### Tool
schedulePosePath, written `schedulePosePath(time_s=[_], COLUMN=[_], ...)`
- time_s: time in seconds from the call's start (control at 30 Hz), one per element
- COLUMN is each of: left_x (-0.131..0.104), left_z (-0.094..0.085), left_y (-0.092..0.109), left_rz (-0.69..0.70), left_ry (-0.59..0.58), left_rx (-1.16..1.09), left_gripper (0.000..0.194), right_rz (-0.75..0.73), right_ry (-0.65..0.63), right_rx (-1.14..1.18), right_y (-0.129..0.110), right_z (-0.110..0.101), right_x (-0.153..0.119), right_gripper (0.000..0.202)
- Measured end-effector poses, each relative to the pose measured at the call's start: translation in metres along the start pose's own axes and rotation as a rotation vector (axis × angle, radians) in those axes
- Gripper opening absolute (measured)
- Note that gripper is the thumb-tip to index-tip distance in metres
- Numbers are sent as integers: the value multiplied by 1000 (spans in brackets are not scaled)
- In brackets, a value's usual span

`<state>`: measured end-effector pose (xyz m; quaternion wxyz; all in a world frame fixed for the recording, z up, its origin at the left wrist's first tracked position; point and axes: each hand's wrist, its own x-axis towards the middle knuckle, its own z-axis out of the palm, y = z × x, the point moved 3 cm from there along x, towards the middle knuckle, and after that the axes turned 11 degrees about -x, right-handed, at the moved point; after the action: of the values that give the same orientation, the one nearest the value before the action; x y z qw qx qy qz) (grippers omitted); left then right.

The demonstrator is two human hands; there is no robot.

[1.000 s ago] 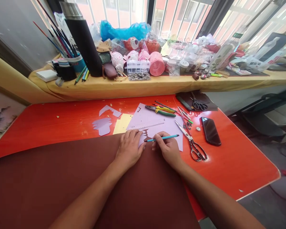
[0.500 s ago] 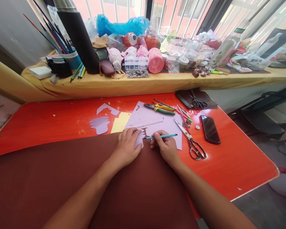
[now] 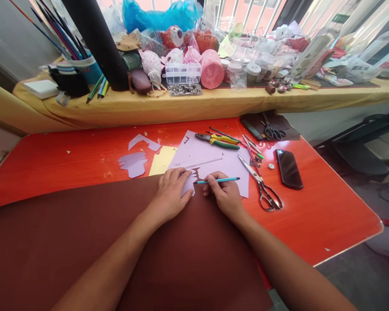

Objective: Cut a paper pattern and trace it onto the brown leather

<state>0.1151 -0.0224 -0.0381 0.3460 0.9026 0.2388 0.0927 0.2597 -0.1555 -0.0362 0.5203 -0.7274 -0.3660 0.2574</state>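
Note:
My left hand (image 3: 171, 190) lies flat with its fingers stretched out, pressing a small lilac paper template (image 3: 188, 185) with a jagged edge onto a big brown sheet that looks like leather (image 3: 84, 224). The hand covers part of the template. In my right hand (image 3: 225, 192) a slim blue pencil (image 3: 218, 180) is pinched, its tip touching or just over the sheet at the template's right edge. Jagged notches show along the brown sheet's far edge beside the template. A second lilac cutout (image 3: 133, 165) rests on the red table, left of the hands.
Beyond the hands lie lilac paper (image 3: 197, 149), a clear ruler (image 3: 204, 162), pliers (image 3: 217, 140) and yellow paper (image 3: 164, 160). To the right are large scissors (image 3: 262, 185), a phone (image 3: 289, 169) and black-handled scissors (image 3: 274, 129). A crowded yellow-covered sill (image 3: 214, 103) borders the red table (image 3: 324, 207).
The camera view has tilted slightly down and come closer. My right hand and the pencil tip have shifted slightly along the template's edge; my left hand keeps its place on the template.

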Motion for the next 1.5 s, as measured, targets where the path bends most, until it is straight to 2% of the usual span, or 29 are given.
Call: schedulePosePath(time_s=[1.5], left_x=[-1], left_z=[1], left_y=[-2], left_rz=[31], left_ry=[-3], left_rx=[6], left_gripper=[53], right_rz=[-16], right_ry=[-25], right_rx=[-48], right_y=[-3], right_z=[-1], right_x=[0], right_gripper=[44])
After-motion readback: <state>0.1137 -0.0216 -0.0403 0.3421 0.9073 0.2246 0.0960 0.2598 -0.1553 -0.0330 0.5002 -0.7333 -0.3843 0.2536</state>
